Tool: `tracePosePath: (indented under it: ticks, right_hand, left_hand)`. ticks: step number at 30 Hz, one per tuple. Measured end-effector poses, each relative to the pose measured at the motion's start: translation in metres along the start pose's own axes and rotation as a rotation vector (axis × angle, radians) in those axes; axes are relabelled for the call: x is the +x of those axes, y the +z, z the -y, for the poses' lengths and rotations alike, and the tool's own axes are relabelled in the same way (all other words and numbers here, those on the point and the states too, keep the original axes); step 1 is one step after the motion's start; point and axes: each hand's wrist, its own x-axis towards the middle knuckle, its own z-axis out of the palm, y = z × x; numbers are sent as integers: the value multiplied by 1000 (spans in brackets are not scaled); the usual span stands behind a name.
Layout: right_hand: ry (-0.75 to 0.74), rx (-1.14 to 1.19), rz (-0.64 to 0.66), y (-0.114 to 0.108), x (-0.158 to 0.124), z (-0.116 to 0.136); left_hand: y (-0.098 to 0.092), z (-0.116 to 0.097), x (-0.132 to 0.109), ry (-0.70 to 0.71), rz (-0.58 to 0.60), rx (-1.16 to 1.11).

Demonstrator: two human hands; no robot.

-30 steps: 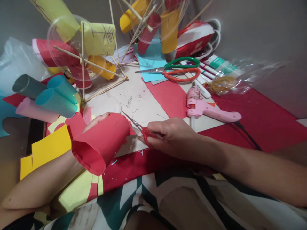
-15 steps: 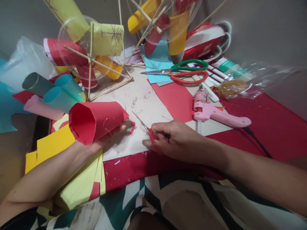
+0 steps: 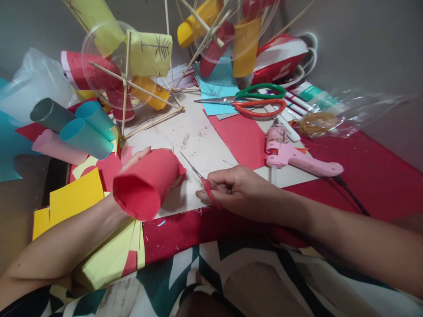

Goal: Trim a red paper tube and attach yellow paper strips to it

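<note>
A red paper tube [image 3: 158,176] lies in my left hand [image 3: 134,160], its open mouth facing down toward me and a loose paper flap at its far end. Most of that hand is hidden behind the tube; some fingers show along its upper left side. My right hand [image 3: 231,189] grips small red-handled scissors [image 3: 207,187] by the loops, blades pointing up and left toward the tube without touching it. Beyond the right hand lies a pink glue gun [image 3: 297,160], nearest to a red paper sheet [image 3: 236,136].
Larger scissors with green and orange handles [image 3: 259,101] rest on blue paper [image 3: 218,81]. Stick-built wheels [image 3: 125,81] with paper tubes stand at the back. Blue tubes [image 3: 87,136] lie at left, above yellow paper [image 3: 76,189]. A plastic bag [image 3: 360,112] is at right.
The red tube has shifted right and toward me, its mouth tipping downward. My left hand has turned, its fingers now above the tube. My right hand with the scissors is nearly still.
</note>
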Motion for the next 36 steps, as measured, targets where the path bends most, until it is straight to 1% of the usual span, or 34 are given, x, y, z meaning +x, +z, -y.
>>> tracePosePath:
  ticks: [2, 3, 5, 7, 9, 12, 15, 17, 19, 21, 23, 28, 31, 36]
  right_hand:
    - [17, 39, -2, -2, 0, 0]
    - [23, 57, 1, -2, 0, 0]
    - [34, 82, 7, -3, 1, 0]
    - [49, 93, 0, -3, 1, 0]
    - [56, 101, -25, -3, 1, 0]
    - [57, 166, -68, -3, -1, 1]
    - [91, 266, -97, -5, -2, 4]
    - [104, 302, -126, -6, -3, 7]
    - [97, 306, -163, -8, -3, 10]
    - [85, 285, -187, -8, -3, 11]
    - [81, 264, -203, -8, -3, 12]
    - [65, 267, -203, -7, -2, 12]
    - [70, 285, -190, -7, -2, 12]
    - [80, 291, -194, -7, -2, 13]
  left_hand:
    - [8, -5, -4, -9, -21, -91]
    - [11, -6, -5, -1, -56, -170]
    - [15, -4, -7, 2, -76, -239]
    - [17, 1, -6, -11, -72, -220]
    - [17, 6, -5, -1, -58, -140]
    - [18, 6, -8, 81, -17, 45]
    - [22, 0, -16, 207, 61, 320]
    - [25, -4, -21, 326, 162, 572]
    - [26, -6, -24, 443, 296, 807]
    - [27, -5, -24, 505, 394, 949]
    - [27, -3, -23, 507, 418, 996]
    - [25, -1, -21, 415, 381, 945]
    - [24, 0, -21, 338, 339, 857]
    - [24, 3, -20, 226, 209, 676]
